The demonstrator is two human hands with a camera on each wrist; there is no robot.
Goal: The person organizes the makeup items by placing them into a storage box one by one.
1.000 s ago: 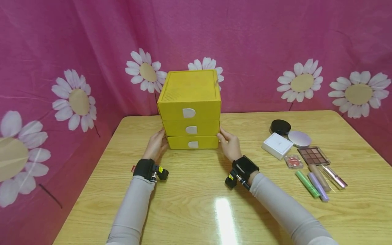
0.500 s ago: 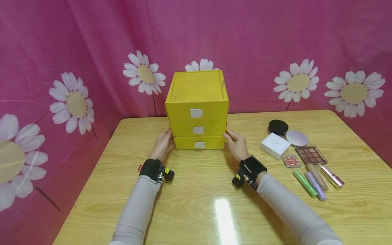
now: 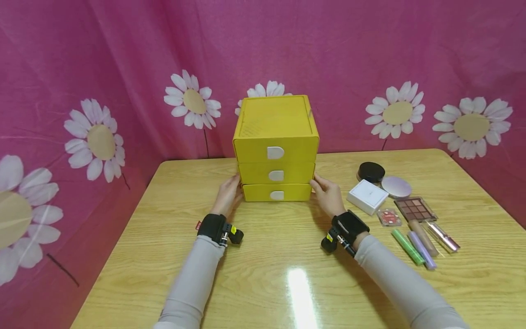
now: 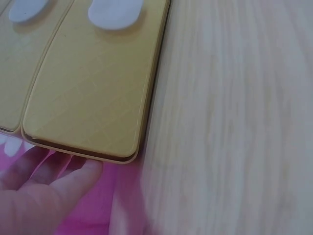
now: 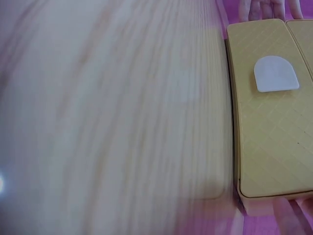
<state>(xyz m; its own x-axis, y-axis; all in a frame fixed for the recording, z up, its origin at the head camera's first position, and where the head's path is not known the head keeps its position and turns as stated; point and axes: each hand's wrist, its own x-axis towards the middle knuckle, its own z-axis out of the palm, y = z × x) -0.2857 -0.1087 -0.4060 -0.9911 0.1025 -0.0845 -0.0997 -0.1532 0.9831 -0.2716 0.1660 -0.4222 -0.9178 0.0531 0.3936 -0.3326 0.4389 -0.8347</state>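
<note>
A yellow three-drawer box (image 3: 276, 151) with a white tab on each drawer stands upright on the table, all drawers closed. My left hand (image 3: 227, 196) is against its left side, low down near the front corner. In the left wrist view, the left fingers (image 4: 73, 178) lie fairly straight along that side, fingertips partly hidden behind the edge. Opposite, my right hand (image 3: 328, 197) presses the lower right side, thumb by the front edge. The bottom drawer's white tab (image 5: 275, 73) shows in the right wrist view, where the right hand is mostly cut off.
On the table's right are a black round jar (image 3: 371, 172), a white box (image 3: 367, 196), a round compact (image 3: 396, 187), a small red compact (image 3: 389, 217), an eyeshadow palette (image 3: 416, 209) and several tubes, including a green one (image 3: 407, 246). A pink flowered curtain (image 3: 337, 55) hangs behind.
The yellow drawer box has slid to the right along the table, both hands moving with it on its sides. The cosmetics keep their arrangement.
</note>
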